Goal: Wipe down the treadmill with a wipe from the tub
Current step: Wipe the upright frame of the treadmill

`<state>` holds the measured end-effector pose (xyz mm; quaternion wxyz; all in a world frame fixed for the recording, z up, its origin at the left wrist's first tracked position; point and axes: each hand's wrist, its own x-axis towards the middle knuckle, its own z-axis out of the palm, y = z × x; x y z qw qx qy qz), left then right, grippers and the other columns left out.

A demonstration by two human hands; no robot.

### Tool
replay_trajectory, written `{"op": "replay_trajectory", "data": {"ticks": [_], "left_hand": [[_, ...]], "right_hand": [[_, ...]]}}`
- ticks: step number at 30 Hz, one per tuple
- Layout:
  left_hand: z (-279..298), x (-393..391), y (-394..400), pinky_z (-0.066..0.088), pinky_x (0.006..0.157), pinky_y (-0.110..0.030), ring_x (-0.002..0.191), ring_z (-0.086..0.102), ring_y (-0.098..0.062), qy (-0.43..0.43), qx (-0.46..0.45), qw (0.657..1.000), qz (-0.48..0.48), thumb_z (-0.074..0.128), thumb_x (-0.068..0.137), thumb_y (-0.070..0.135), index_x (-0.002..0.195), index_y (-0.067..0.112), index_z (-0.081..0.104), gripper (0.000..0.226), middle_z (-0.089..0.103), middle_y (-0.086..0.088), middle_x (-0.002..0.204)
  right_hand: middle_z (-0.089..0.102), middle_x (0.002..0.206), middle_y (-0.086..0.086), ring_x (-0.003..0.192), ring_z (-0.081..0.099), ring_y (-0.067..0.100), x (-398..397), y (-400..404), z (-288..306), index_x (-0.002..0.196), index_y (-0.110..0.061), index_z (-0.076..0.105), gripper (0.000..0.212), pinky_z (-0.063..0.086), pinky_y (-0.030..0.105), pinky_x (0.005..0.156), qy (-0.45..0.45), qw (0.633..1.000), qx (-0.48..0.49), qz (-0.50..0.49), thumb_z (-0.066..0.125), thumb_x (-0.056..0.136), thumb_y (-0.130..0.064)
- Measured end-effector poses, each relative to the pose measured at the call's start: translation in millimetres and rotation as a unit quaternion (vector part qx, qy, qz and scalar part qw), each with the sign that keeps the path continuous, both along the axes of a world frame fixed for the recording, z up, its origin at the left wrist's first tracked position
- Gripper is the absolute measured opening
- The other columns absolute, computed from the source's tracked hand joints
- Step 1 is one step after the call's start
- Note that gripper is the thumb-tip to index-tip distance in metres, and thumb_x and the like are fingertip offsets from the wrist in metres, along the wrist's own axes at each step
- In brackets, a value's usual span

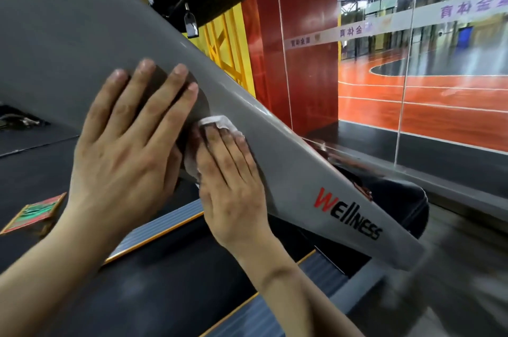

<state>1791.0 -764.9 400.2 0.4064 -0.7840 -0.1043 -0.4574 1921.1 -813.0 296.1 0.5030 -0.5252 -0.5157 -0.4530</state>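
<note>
On the slanted grey upright of the treadmill [82, 42], seen from the head camera, both hands lie flat side by side. The left hand [129, 144] has its grip apart: the fingers are straight and spread, pressed against the grey panel, with the fingertips [147, 64] pointing up the slope. The right hand [233, 182], just beside it and lower on the panel, also has its fingers straight, and they press a white wipe [217, 123] against the surface. The wipe shows as a crumpled edge above the fingertips and along the thumb side, between the two hands. Further down the same panel stands the red and black Wellness lettering [347, 214]. Below the arms run the black belt [170, 290] and a ribbed side rail [165, 226] edged in orange. A small red and green box [34, 214] lies on the dark floor to the left. To the right, a glass wall [412, 67] gives onto an orange sports court [445, 111].
</note>
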Motion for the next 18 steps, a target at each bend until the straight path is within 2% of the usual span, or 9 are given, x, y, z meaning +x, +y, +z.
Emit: {"op": "replay_trajectory", "data": {"ticks": [2, 4, 7, 9, 11, 12, 15, 16, 18], "left_hand": [[-2.7, 5.7, -5.4, 0.015, 0.126, -0.054, 0.156, 0.018, -0.034, 0.001, -0.022, 1.000, 0.006, 0.036, 0.101, 0.013, 0.158, 0.006, 0.031, 0.058, 0.026, -0.011, 0.166], [-8.1, 14.5, -10.7, 0.015, 0.126, -0.053, 0.156, 0.016, -0.034, 0.013, -0.031, 0.999, 0.012, 0.038, 0.100, 0.011, 0.159, 0.005, 0.026, 0.061, 0.022, -0.012, 0.167], [-18.8, 30.1, -14.5, 0.017, 0.126, -0.053, 0.156, 0.015, -0.034, 0.069, -0.007, 0.997, 0.022, 0.040, 0.098, 0.009, 0.160, 0.004, 0.021, 0.065, 0.019, -0.013, 0.168], [-19.9, 38.1, -16.9, 0.015, 0.126, -0.053, 0.156, 0.013, -0.035, 0.097, 0.006, 0.995, 0.033, 0.037, 0.099, 0.010, 0.161, 0.002, 0.018, 0.065, 0.016, -0.015, 0.168], [-20.0, 42.6, -18.9, 0.012, 0.127, -0.053, 0.157, 0.010, -0.035, 0.110, 0.005, 0.993, 0.046, 0.033, 0.101, 0.012, 0.161, 0.002, 0.015, 0.064, 0.014, -0.016, 0.169], [-19.3, 44.1, -18.7, 0.012, 0.127, -0.052, 0.157, 0.010, -0.035, 0.116, 0.007, 0.992, 0.052, 0.032, 0.102, 0.013, 0.161, 0.002, 0.013, 0.063, 0.013, -0.016, 0.169], [-3.6, 48.7, -16.7, 0.013, 0.126, -0.054, 0.156, 0.011, -0.036, 0.153, 0.021, 0.986, 0.057, 0.027, 0.107, 0.022, 0.161, 0.000, 0.014, 0.059, 0.015, -0.020, 0.168], [4.3, 50.1, -16.6, 0.014, 0.126, -0.055, 0.156, 0.012, -0.037, 0.157, 0.024, 0.986, 0.059, 0.025, 0.108, 0.025, 0.160, 0.000, 0.016, 0.059, 0.016, -0.021, 0.167], [18.0, 53.5, -17.6, 0.014, 0.126, -0.054, 0.156, 0.014, -0.038, 0.150, 0.033, 0.986, 0.066, 0.024, 0.109, 0.028, 0.160, 0.000, 0.017, 0.059, 0.019, -0.022, 0.166]], "right_hand": [[0.026, 0.162, 0.008, 0.153, 0.023, 0.025, 15.6, -2.7, -23.5, 0.155, -0.008, 0.028, 0.055, 0.022, 0.048, 0.124, 0.036, 0.999, -0.032, -0.010, 0.042, 0.103, -0.019], [0.020, 0.165, 0.004, 0.154, 0.020, 0.023, 39.8, -10.5, -60.2, 0.157, -0.010, 0.024, 0.055, 0.021, 0.049, 0.124, 0.120, 0.992, -0.027, -0.027, 0.035, 0.105, -0.026], [0.016, 0.168, 0.001, 0.155, 0.015, 0.022, 73.6, -21.5, -116.1, 0.159, -0.011, 0.021, 0.055, 0.024, 0.058, 0.121, 0.303, 0.952, 0.007, -0.045, 0.026, 0.108, -0.029], [0.018, 0.168, 0.005, 0.156, 0.015, 0.023, 75.7, -20.8, -128.3, 0.158, -0.005, 0.023, 0.055, 0.025, 0.060, 0.119, 0.370, 0.927, 0.025, -0.054, 0.024, 0.108, -0.029], [0.020, 0.167, 0.010, 0.155, 0.016, 0.026, 60.8, -15.6, -109.4, 0.157, -0.002, 0.026, 0.057, 0.023, 0.059, 0.120, 0.349, 0.935, 0.032, -0.048, 0.019, 0.109, -0.032], [0.020, 0.166, 0.012, 0.155, 0.016, 0.027, 49.3, -12.8, -91.5, 0.156, -0.002, 0.027, 0.056, 0.021, 0.057, 0.122, 0.301, 0.953, 0.027, -0.032, 0.019, 0.109, -0.031], [0.026, 0.161, 0.013, 0.153, 0.022, 0.029, 24.1, -7.4, -32.4, 0.152, -0.001, 0.032, 0.052, 0.020, 0.051, 0.125, 0.155, 0.988, 0.008, 0.014, 0.039, 0.103, -0.017], [0.028, 0.161, 0.015, 0.152, 0.024, 0.030, 23.4, -8.2, -20.0, 0.151, 0.000, 0.034, 0.053, 0.020, 0.050, 0.125, 0.136, 0.990, 0.001, 0.021, 0.043, 0.100, -0.014], [0.029, 0.162, 0.017, 0.153, 0.022, 0.030, 34.7, -13.0, -19.0, 0.153, -0.001, 0.034, 0.053, 0.019, 0.050, 0.125, 0.140, 0.990, -0.017, 0.015, 0.040, 0.102, -0.016]]}}
